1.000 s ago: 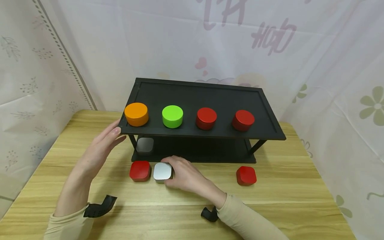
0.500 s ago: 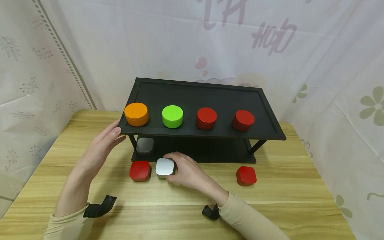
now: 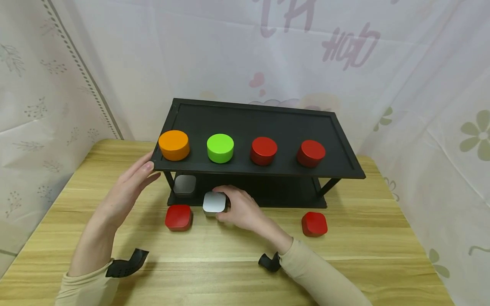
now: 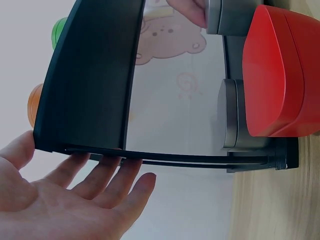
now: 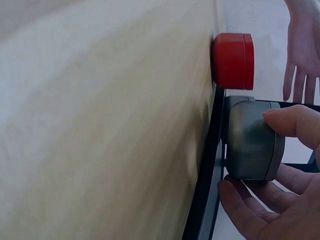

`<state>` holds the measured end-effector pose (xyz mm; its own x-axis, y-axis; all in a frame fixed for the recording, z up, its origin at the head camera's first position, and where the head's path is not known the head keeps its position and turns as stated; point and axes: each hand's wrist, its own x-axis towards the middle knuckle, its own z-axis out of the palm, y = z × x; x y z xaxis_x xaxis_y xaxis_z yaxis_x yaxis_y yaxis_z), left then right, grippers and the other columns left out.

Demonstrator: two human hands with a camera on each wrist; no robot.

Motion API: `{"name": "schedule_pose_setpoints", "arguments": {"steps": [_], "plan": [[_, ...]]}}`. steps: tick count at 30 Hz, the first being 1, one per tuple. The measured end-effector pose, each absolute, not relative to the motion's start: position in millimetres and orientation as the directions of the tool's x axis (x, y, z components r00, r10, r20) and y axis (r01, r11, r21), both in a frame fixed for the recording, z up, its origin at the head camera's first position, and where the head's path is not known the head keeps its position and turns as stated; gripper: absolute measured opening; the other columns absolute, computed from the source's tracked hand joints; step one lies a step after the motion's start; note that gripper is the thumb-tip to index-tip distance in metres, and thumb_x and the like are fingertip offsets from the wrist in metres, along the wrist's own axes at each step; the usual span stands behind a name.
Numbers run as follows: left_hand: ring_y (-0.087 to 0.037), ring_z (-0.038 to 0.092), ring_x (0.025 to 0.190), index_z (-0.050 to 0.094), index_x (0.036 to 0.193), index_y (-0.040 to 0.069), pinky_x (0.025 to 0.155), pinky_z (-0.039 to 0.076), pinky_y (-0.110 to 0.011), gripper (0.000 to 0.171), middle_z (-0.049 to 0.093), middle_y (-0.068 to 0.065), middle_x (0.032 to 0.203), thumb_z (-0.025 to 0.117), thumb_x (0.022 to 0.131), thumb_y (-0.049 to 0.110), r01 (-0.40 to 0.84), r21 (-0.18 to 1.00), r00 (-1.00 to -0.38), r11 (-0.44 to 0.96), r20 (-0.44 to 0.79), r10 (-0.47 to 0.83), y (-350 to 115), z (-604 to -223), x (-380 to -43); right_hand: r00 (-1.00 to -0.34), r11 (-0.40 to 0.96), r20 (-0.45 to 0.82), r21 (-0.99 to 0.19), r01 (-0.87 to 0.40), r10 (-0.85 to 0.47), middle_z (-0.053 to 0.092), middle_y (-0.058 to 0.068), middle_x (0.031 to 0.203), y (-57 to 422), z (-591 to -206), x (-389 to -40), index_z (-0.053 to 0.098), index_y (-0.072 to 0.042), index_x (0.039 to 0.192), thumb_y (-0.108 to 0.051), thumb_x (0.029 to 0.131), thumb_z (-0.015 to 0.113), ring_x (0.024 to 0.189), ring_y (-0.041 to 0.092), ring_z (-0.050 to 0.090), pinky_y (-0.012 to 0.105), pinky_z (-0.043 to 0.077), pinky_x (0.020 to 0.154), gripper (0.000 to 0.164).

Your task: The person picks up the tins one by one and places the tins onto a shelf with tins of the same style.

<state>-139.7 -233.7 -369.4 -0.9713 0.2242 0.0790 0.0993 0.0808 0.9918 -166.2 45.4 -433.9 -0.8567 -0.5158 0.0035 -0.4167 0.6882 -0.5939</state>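
Note:
A silver rounded-square tin (image 3: 214,202) is pinched between the thumb and fingers of my right hand (image 3: 245,209), at the front edge of the black rack's lower shelf (image 3: 256,191). The right wrist view shows thumb on the lid side of this tin (image 5: 252,142), fingers below. My left hand (image 3: 124,189) touches the front left corner of the rack's top board (image 3: 249,123), fingers fairly straight. In the left wrist view the left fingertips (image 4: 132,165) lie along the rack's end. Another silver tin (image 3: 185,185) sits at the lower shelf's left end.
On the top board stand an orange round tin (image 3: 174,145), a green one (image 3: 220,148) and two red ones (image 3: 263,151). A red square tin (image 3: 178,218) lies before the rack at left, another red square tin (image 3: 314,224) at right, both on the wooden table (image 3: 191,272).
My right hand has carried the silver tin from the table beside the left red tin forward and slightly right to the lower shelf's edge. My left hand has stayed at the rack's corner.

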Motion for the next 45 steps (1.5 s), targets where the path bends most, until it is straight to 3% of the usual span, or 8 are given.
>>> {"name": "schedule_pose_setpoints", "arguments": {"steps": [15, 45], "plan": [[-0.002, 0.034, 0.132, 0.031, 0.148, 0.019, 0.099, 0.036, -0.01, 0.046, 0.029, 0.001, 0.153, 0.035, 0.103, 0.026, 0.109, 0.993, -0.97, 0.046, 0.096, 0.225, -234.4, -370.7, -140.8, -0.858, 0.666, 0.022, -0.621, -0.414, -0.512, 0.057, -0.006, 0.124, 51.0, -437.3, -184.0, 0.055, -0.024, 0.126, -0.022, 0.075, 0.075, 0.104, 0.012, 0.055, 0.029, 0.048, 0.089, 0.054], [-0.007, 0.028, 0.136, 0.031, 0.148, 0.022, 0.098, 0.038, -0.009, 0.046, 0.025, 0.001, 0.157, 0.035, 0.102, 0.029, 0.093, 0.991, -0.974, 0.091, 0.072, 0.215, -232.7, -367.3, -141.3, -0.872, 0.698, -0.081, -0.636, -0.328, -0.483, 0.053, -0.001, 0.133, 44.8, -437.8, -203.2, 0.05, -0.022, 0.133, -0.022, 0.077, 0.074, 0.118, 0.019, 0.051, 0.037, 0.044, 0.1, 0.061]]}}
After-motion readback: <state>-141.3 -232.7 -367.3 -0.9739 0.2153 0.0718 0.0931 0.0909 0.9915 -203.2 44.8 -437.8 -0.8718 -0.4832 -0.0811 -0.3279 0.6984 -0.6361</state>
